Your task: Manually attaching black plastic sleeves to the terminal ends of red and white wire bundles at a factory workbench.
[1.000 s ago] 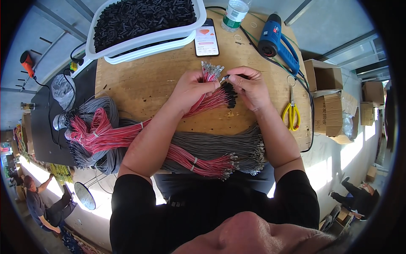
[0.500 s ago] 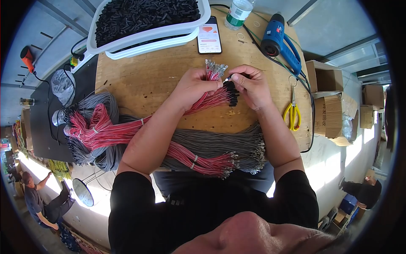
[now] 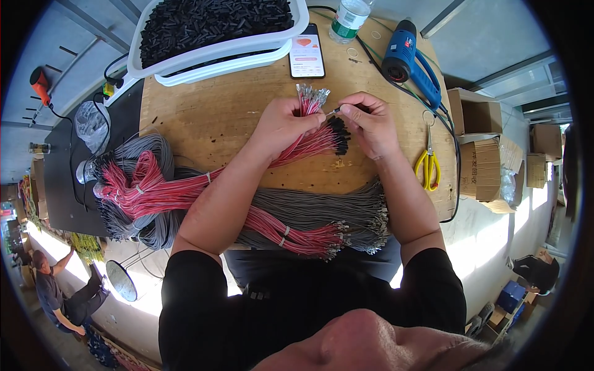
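Note:
My left hand (image 3: 288, 127) is closed around a bundle of red wires (image 3: 307, 110), whose silvery metal terminals (image 3: 314, 94) stick up above the fingers. Between the thumb and finger of my right hand (image 3: 371, 127) is a small black sleeve (image 3: 336, 110), pinched close to the left fingertips. Whether a wire end sits inside that sleeve is too small to tell. Just below the hands, other red wires fan out to ends covered with black sleeves (image 3: 339, 137). Under my forearms lie grey wires (image 3: 309, 207) and a tied red bundle (image 3: 291, 235) with bare metal ends.
Behind my hands stands a white tub (image 3: 223, 67) heaped with black sleeves (image 3: 216, 28). A phone (image 3: 307, 55), a bottle (image 3: 349, 21) and a blue heat gun (image 3: 405, 59) line the far side. Yellow-handled scissors (image 3: 427, 170) lie right. Coiled wires (image 3: 139, 185) fill the left.
The left hand's bundle has tipped slightly left, and the pinched sleeve has shifted a little at the right fingertips. In the background, the person at the right has moved.

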Action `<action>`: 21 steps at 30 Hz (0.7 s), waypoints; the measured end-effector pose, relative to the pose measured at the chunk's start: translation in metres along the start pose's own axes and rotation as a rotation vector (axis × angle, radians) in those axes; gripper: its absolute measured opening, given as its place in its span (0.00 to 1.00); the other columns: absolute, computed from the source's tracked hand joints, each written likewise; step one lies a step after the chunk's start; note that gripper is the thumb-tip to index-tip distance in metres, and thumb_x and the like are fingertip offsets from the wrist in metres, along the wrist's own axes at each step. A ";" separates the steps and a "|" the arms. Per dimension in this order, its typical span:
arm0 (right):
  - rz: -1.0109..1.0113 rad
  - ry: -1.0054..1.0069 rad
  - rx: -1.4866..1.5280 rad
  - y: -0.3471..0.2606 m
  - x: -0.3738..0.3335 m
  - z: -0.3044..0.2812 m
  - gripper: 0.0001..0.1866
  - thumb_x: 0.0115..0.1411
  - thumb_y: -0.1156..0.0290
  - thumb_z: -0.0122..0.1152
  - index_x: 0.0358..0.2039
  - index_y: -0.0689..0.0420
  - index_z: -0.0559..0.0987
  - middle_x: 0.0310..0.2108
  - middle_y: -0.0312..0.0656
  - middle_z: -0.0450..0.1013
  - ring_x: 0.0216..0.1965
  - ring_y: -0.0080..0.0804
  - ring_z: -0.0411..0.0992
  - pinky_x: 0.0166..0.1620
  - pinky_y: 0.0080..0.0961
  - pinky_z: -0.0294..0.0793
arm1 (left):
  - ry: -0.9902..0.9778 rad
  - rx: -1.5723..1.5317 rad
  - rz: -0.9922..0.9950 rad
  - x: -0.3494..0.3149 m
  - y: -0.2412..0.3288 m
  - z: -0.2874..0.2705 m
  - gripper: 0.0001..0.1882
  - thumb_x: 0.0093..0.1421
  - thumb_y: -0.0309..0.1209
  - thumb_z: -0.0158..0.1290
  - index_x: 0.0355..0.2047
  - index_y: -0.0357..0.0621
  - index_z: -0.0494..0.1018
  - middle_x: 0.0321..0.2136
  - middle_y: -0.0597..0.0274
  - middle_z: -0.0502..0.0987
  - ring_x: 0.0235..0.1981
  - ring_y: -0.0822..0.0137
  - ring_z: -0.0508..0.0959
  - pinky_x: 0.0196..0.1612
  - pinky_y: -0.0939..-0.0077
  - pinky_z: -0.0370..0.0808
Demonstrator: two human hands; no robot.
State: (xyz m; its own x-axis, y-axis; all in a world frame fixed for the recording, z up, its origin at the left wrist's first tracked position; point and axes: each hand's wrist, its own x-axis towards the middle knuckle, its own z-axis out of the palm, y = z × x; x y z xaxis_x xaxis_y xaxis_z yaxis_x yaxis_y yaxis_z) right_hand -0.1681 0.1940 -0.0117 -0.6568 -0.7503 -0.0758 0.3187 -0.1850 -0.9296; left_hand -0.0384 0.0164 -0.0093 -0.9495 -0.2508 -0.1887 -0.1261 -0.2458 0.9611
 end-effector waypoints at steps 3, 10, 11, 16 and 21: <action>0.082 -0.046 0.127 -0.006 0.001 0.002 0.09 0.65 0.72 0.64 0.42 0.63 0.81 0.31 0.38 0.79 0.21 0.13 0.61 0.25 0.12 0.58 | -0.010 0.015 0.025 0.000 -0.002 -0.001 0.08 0.59 0.27 0.62 0.35 0.34 0.79 0.25 0.65 0.79 0.26 0.76 0.75 0.31 0.80 0.72; 0.195 -0.077 0.246 -0.007 0.002 -0.004 0.09 0.66 0.71 0.63 0.41 0.65 0.79 0.30 0.39 0.78 0.20 0.14 0.61 0.23 0.10 0.59 | -0.020 0.007 0.002 0.001 -0.002 0.000 0.08 0.60 0.28 0.62 0.34 0.34 0.80 0.25 0.65 0.79 0.25 0.77 0.75 0.31 0.80 0.72; 0.200 -0.083 0.251 -0.007 0.002 -0.004 0.09 0.66 0.71 0.63 0.41 0.64 0.79 0.30 0.39 0.78 0.20 0.14 0.61 0.23 0.10 0.59 | -0.023 0.005 0.007 0.001 -0.003 -0.001 0.08 0.60 0.28 0.62 0.34 0.34 0.80 0.25 0.65 0.79 0.25 0.77 0.75 0.31 0.80 0.72; 0.246 -0.113 0.229 -0.009 0.002 -0.003 0.09 0.66 0.71 0.63 0.41 0.64 0.79 0.30 0.40 0.78 0.20 0.14 0.62 0.22 0.10 0.59 | -0.038 0.001 0.012 0.001 -0.003 -0.001 0.08 0.60 0.28 0.62 0.34 0.34 0.80 0.25 0.65 0.79 0.25 0.77 0.75 0.31 0.80 0.72; 0.245 -0.116 0.241 -0.010 0.001 -0.002 0.09 0.65 0.71 0.63 0.41 0.64 0.79 0.31 0.41 0.79 0.21 0.14 0.62 0.24 0.09 0.59 | -0.044 -0.001 0.009 0.001 -0.002 0.000 0.08 0.60 0.28 0.62 0.35 0.34 0.79 0.25 0.65 0.79 0.26 0.77 0.75 0.31 0.80 0.72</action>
State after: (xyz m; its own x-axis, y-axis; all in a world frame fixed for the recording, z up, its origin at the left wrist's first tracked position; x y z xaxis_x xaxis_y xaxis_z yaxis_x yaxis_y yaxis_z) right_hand -0.1731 0.1962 -0.0029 -0.4633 -0.8553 -0.2319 0.6179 -0.1243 -0.7763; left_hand -0.0390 0.0171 -0.0109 -0.9623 -0.2116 -0.1706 -0.1169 -0.2445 0.9626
